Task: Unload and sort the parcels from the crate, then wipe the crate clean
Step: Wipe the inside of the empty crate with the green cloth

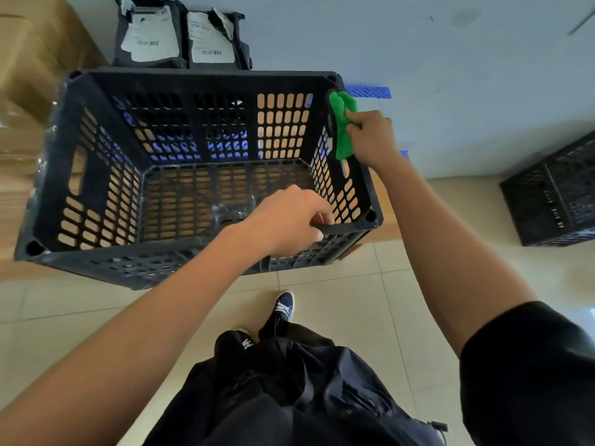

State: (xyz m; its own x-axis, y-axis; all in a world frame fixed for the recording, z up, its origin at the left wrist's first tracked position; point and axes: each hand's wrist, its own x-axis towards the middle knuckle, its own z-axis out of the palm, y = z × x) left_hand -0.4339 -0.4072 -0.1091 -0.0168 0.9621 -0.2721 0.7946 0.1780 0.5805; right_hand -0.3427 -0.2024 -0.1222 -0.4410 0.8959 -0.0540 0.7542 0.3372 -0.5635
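Observation:
A black slotted plastic crate [96, 149] stands in front of me with nothing inside, pale dust smeared on its floor and left wall. My left hand [286, 220] grips the near rim close to the right corner. Pressed on the right wall's top rim is a green cloth [343, 123], held by my right hand [375, 136]. Two dark grey parcels [180, 37] with white labels lie side by side just beyond the crate's far wall.
Brown cardboard boxes [29, 91] fill the left side, under and beside the crate. A second black crate [553, 191] sits on the tiled floor at right. A blue slotted piece [370, 91] shows behind the cloth. My feet [283, 307] are below.

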